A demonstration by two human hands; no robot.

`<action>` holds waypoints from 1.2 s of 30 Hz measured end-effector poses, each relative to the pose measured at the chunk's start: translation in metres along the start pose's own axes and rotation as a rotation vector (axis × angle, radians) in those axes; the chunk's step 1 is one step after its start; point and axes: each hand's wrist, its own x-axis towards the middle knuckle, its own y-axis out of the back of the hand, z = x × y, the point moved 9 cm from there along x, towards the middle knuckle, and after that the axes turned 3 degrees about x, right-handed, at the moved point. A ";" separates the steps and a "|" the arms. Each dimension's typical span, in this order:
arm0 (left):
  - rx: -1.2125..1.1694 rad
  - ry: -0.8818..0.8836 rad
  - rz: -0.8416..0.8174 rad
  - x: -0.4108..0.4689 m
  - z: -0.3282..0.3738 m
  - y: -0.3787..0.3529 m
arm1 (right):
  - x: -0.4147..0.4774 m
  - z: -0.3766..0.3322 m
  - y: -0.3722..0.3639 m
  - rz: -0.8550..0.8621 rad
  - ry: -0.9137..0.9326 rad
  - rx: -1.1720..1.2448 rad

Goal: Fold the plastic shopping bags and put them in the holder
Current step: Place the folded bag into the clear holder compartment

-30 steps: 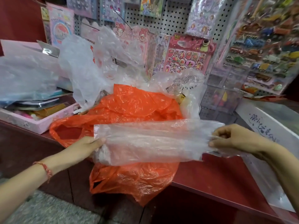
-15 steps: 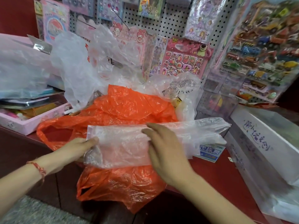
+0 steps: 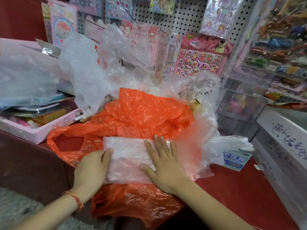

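Pressing hands: left hand and right hand are lying flat, fingers straight, gripping nothing.
Bag: folded clear plastic bag is lying pinned beneath both hands, atop the crumpled orange plastic bag.

Single head-worn wide-angle view, looking forward and down, close over the red bench, pegboard wall filling the background
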 end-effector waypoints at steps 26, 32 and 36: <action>-0.239 -0.001 -0.054 0.011 0.021 -0.028 | -0.009 -0.035 0.008 0.096 0.010 0.083; 0.104 -0.137 0.049 0.006 0.034 -0.028 | -0.053 0.025 -0.010 -0.016 -0.288 0.139; 0.243 -0.095 0.072 0.004 0.039 -0.031 | -0.088 0.077 -0.010 -0.006 -0.553 0.116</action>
